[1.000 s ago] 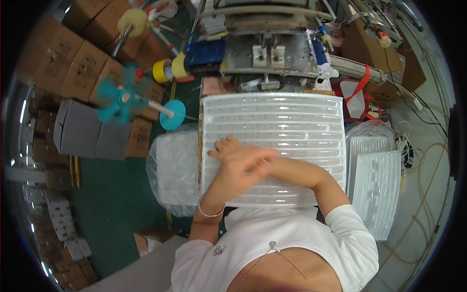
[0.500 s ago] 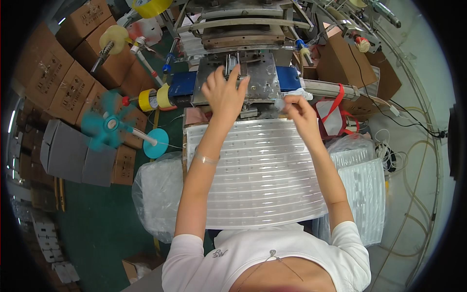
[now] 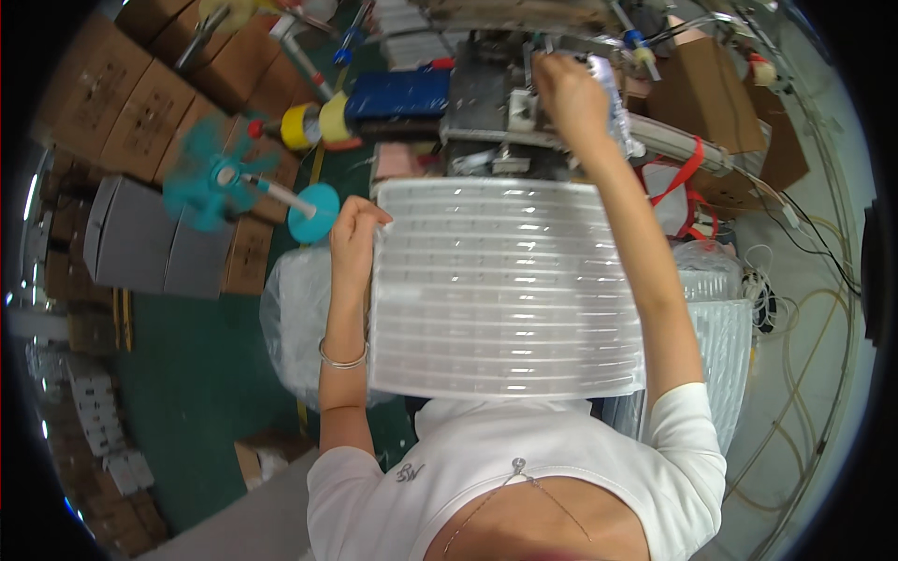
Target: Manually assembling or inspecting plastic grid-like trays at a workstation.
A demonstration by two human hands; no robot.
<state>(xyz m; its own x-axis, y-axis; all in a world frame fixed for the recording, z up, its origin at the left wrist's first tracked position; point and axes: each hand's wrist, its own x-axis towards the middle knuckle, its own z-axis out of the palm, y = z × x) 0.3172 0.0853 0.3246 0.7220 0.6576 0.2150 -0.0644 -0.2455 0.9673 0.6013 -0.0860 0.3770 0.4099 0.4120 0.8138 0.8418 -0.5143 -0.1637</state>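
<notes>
cardboard boxes ring the green floor. left hand grips the ribbed clear tray's left edge; right hand holds a clear piece at the machine, likely mid-cycle, tray not visibly filled.

Factory workshop: machine, stacked cartons

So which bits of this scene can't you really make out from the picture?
- Head view: whatever the right hand touches on the grey machine; the hand itself covers it.
- Left hand fingertips, tucked at the edge of the white ribbed tray.
- Teal fan: blades blurred by spinning.
- Small white items at lower left: too small and bent by the lens rim.
</notes>
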